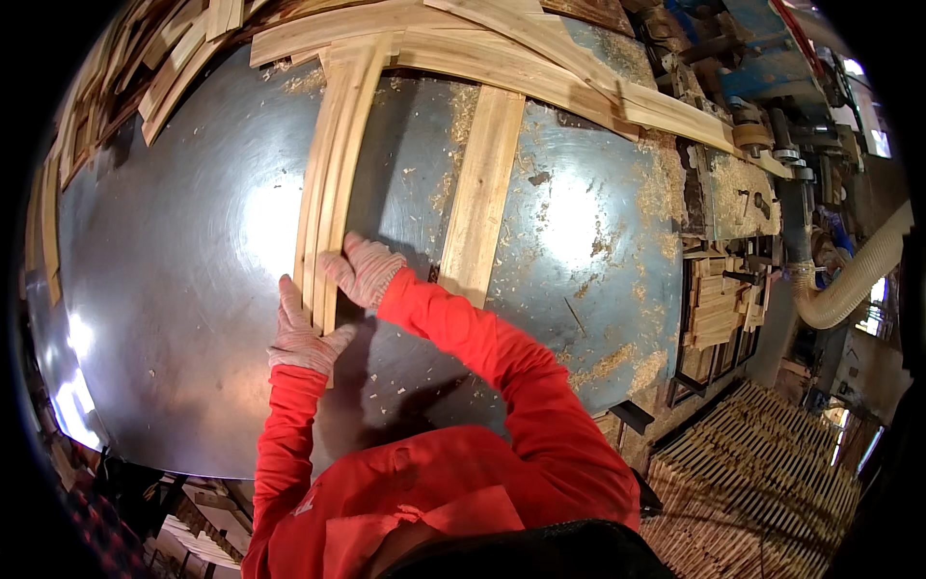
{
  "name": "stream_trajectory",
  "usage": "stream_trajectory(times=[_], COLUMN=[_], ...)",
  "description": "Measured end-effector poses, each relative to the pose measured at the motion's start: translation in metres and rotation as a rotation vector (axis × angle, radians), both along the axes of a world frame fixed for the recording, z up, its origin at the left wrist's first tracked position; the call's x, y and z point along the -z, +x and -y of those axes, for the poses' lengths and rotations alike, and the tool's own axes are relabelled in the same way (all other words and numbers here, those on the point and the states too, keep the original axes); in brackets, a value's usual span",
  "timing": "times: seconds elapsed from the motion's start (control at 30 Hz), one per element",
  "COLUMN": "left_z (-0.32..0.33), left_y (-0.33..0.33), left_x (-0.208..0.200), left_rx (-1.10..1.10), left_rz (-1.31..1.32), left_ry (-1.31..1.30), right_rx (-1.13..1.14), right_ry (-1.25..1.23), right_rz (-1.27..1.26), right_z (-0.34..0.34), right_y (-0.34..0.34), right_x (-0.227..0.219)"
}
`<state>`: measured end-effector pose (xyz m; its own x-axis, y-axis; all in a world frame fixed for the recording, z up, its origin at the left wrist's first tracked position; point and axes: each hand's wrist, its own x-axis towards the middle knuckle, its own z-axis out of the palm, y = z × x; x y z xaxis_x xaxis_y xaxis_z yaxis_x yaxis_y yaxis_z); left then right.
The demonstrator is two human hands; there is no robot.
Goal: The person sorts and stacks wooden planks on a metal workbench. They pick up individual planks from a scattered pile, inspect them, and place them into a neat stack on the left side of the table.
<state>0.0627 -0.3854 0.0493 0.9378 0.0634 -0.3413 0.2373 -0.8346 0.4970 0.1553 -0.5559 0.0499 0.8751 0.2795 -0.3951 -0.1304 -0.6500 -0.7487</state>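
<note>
Both of my hands wear pale knitted gloves. A bundle of long, light wooden strips [340, 159] lies lengthwise away from me on the metal tabletop [183, 241]. Near its close end, my left hand [303, 336] grips the bundle from the left, its thumb reaching across to the right side. Slightly farther up, my right hand [365, 272] clasps the right edge with the thumb on top; some of its fingers are hidden. The strips' far ends rest against other boards. To the right, a single wide wooden board [482, 193] lies apart from the bundle, partly covered by my right sleeve.
Long boards [502, 58] lie crosswise along the far side. More loose strips [178, 77] are heaped at far left. Wood shavings [661, 193] litter the table's right side. Beyond it stand machinery [762, 130], a ribbed hose [858, 275] and a slatted wood stack [752, 473].
</note>
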Motion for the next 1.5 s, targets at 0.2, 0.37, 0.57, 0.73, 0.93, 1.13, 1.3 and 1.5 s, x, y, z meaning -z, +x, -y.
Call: stream_trajectory(times=[0.2,0.37,0.57,0.73,0.93,1.13,1.3,1.5], left_z=[-0.04,-0.099,-0.119,-0.162,-0.187,-0.181,-0.165,-0.142], left_y=[0.002,-0.063,-0.101,-0.123,-0.151,-0.146,-0.152,-0.126], left_x=[-0.006,0.013,-0.032,-0.049,-0.058,-0.021,-0.006,-0.025], left_rx=[-0.061,-0.486,-0.757,-0.777,-0.664,-0.468,-0.633,-0.496], left_rz=[0.042,-0.311,-0.303,-0.157,-0.022,0.094,0.141,-0.042], left_ry=[-0.365,-1.077,-1.277,-1.055,-0.864,-0.624,-0.455,-0.009], right_rx=[0.149,0.304,0.06,-0.097,-0.449,-0.416,0.896,0.641], right_ry=[-0.226,-0.756,-0.792,-0.799,-0.738,-0.189,-0.764,-0.258], right_rz=[0.687,0.654,0.613,0.423,0.459,0.872,0.213,-0.025], right_z=[0.109,0.171,0.14,0.114,0.042,0.001,0.125,0.175], right_y=[0.172,0.375,0.448,0.398,0.196,-0.044,-0.102,-0.114], right_x=[-0.035,-0.034,0.047,0.032,0.006,0.007,-0.004,0.01])
